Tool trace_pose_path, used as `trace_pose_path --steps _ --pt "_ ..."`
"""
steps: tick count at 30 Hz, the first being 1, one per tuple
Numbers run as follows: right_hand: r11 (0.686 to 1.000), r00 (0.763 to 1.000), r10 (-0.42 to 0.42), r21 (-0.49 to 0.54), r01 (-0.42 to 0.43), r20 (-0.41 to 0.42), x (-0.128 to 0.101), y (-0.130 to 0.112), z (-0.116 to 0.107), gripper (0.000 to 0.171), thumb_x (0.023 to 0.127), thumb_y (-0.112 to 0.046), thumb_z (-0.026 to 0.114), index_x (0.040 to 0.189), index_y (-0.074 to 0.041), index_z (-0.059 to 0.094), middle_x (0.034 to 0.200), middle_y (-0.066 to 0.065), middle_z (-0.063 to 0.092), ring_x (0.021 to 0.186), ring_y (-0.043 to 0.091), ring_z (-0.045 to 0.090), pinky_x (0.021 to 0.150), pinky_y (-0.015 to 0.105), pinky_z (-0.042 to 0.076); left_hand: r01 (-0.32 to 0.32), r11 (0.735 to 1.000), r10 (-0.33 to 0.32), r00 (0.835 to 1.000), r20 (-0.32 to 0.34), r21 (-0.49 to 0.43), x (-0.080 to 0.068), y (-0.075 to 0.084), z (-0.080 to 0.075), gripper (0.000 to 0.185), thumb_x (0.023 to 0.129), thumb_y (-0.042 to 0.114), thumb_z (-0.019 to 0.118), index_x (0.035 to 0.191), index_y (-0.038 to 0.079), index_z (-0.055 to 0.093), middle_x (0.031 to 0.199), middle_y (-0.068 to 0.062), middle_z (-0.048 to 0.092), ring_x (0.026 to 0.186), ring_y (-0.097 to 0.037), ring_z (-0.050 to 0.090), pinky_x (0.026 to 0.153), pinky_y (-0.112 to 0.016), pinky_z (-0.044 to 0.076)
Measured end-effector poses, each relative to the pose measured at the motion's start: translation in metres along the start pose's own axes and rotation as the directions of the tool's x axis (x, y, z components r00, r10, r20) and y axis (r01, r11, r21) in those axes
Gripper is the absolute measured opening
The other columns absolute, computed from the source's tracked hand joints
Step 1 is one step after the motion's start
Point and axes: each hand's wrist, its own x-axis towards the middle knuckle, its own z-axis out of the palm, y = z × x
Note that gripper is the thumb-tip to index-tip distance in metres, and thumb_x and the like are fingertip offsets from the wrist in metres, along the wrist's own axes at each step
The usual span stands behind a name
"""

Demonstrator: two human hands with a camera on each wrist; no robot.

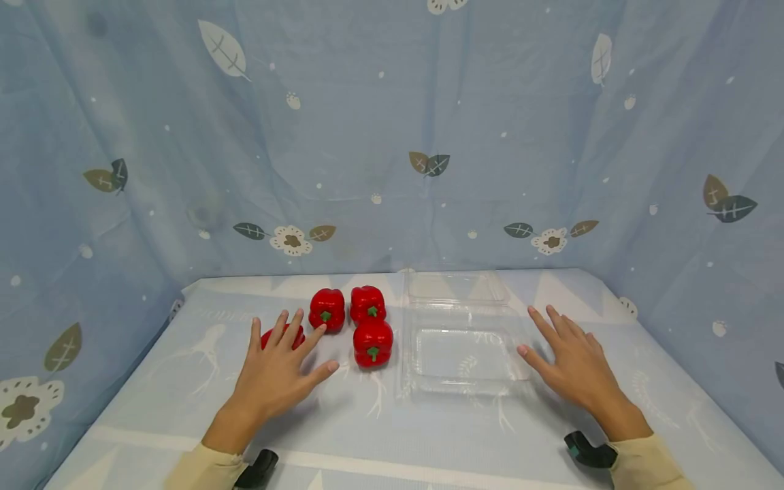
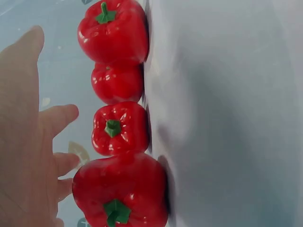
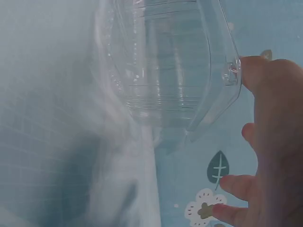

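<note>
Several glossy red bell peppers with green stems lie on the table's left half. One bell pepper [image 1: 373, 344] sits nearest the middle, with another bell pepper [image 1: 367, 304] behind it and a third bell pepper [image 1: 327, 309] to the left. My left hand [image 1: 272, 378], fingers spread and holding nothing, hovers before a further bell pepper [image 1: 283, 336] that it partly covers. A clear plastic clamshell container [image 1: 465, 354] lies opened, its lid [image 1: 456, 287] at the back. Beside its right edge is my right hand [image 1: 576, 367], fingers extended; whether the thumb touches the rim, I cannot tell.
A pale patterned cloth covers the table [image 1: 392, 435]. Blue patterned curtain [image 1: 380, 136] hangs behind and at both sides, close to the table's back edge. Dark wrist-worn devices sit at both sleeves.
</note>
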Motion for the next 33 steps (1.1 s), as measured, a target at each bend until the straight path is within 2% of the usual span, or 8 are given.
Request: trace_pose_path --steps 4,8,11,16,21,24,28,33 --pt "0.996 0.999 0.013 0.084 -0.010 -0.033 -0.003 0.000 0.002 0.069 0.093 -0.054 0.049 0.152 -0.026 0.025 0.147 0.019 0.038 0.126 0.048 0.038 0.089 0.070 0.030 -0.007 1.000 0.007 1.000 -0.019 -0.008 0.000 0.003 0.002 0.080 0.081 0.080 0.033 0.141 0.029 0.047 0.152 -0.012 0.031 0.140 -0.040 0.020 0.105 -0.060 -0.019" --pt "0.979 0.998 0.048 0.198 -0.040 -0.037 -0.006 0.000 0.006 0.062 0.095 -0.050 0.050 0.150 -0.027 0.031 0.144 0.016 0.042 0.126 0.044 0.041 0.089 0.068 0.033 -0.019 0.998 0.015 0.998 -0.061 -0.059 0.000 0.004 0.002 0.077 0.083 0.077 0.036 0.136 0.025 0.054 0.147 -0.012 0.040 0.137 -0.038 0.029 0.107 -0.062 -0.013" --pt "0.951 0.997 0.070 0.304 -0.057 -0.031 -0.007 0.000 0.010 0.059 0.096 -0.045 0.050 0.149 -0.024 0.034 0.143 0.016 0.044 0.124 0.041 0.045 0.090 0.065 0.036 -0.020 0.995 0.010 0.995 -0.103 -0.101 0.001 0.005 0.004 0.070 0.085 0.072 0.042 0.131 0.022 0.059 0.141 -0.011 0.046 0.133 -0.035 0.034 0.107 -0.065 -0.009" --pt "0.895 0.996 0.087 0.442 -0.064 -0.032 -0.008 -0.002 0.016 0.054 0.097 -0.035 0.054 0.144 -0.012 0.042 0.140 0.014 0.048 0.119 0.034 0.052 0.090 0.053 0.045 -0.019 0.991 -0.005 0.985 -0.173 -0.133 0.002 0.003 0.008 0.055 0.085 0.058 0.058 0.123 0.019 0.064 0.134 -0.011 0.051 0.129 -0.031 0.038 0.106 -0.068 -0.006" --pt "0.863 0.995 0.101 0.496 -0.095 0.016 -0.009 -0.004 0.020 0.052 0.097 -0.033 0.054 0.143 -0.011 0.042 0.138 0.013 0.051 0.118 0.030 0.054 0.091 0.038 0.048 -0.029 0.986 -0.009 0.974 -0.226 -0.165 0.001 -0.001 0.010 0.047 0.085 0.047 0.063 0.120 0.016 0.065 0.131 -0.012 0.052 0.127 -0.032 0.039 0.106 -0.069 0.001" --pt "0.856 0.994 0.100 0.507 -0.103 0.034 -0.011 -0.005 0.022 0.052 0.097 -0.033 0.054 0.144 -0.012 0.042 0.138 0.012 0.051 0.119 0.028 0.053 0.091 0.030 0.047 -0.043 0.981 -0.010 0.963 -0.271 -0.190 0.000 -0.003 0.011 0.044 0.085 0.044 0.065 0.118 0.014 0.066 0.129 -0.011 0.053 0.126 -0.032 0.041 0.107 -0.068 0.007" --pt "0.846 0.995 0.089 0.523 -0.102 0.050 -0.011 -0.006 0.024 0.052 0.098 -0.031 0.053 0.145 -0.012 0.041 0.139 0.011 0.050 0.121 0.029 0.052 0.091 0.024 0.044 -0.051 0.974 -0.026 0.944 -0.330 -0.221 -0.002 -0.009 0.011 0.041 0.083 0.037 0.068 0.115 0.011 0.067 0.126 -0.011 0.054 0.123 -0.033 0.043 0.107 -0.067 0.011" --pt "0.834 0.992 0.092 0.537 -0.127 0.091 -0.011 -0.006 0.027 0.055 0.098 -0.033 0.052 0.146 -0.010 0.038 0.143 0.010 0.045 0.126 0.028 0.048 0.093 0.011 0.038 -0.033 0.969 -0.061 0.928 -0.366 -0.243 -0.004 -0.018 0.010 0.039 0.081 0.032 0.071 0.112 0.009 0.068 0.123 -0.013 0.055 0.119 -0.035 0.045 0.104 -0.068 0.018"
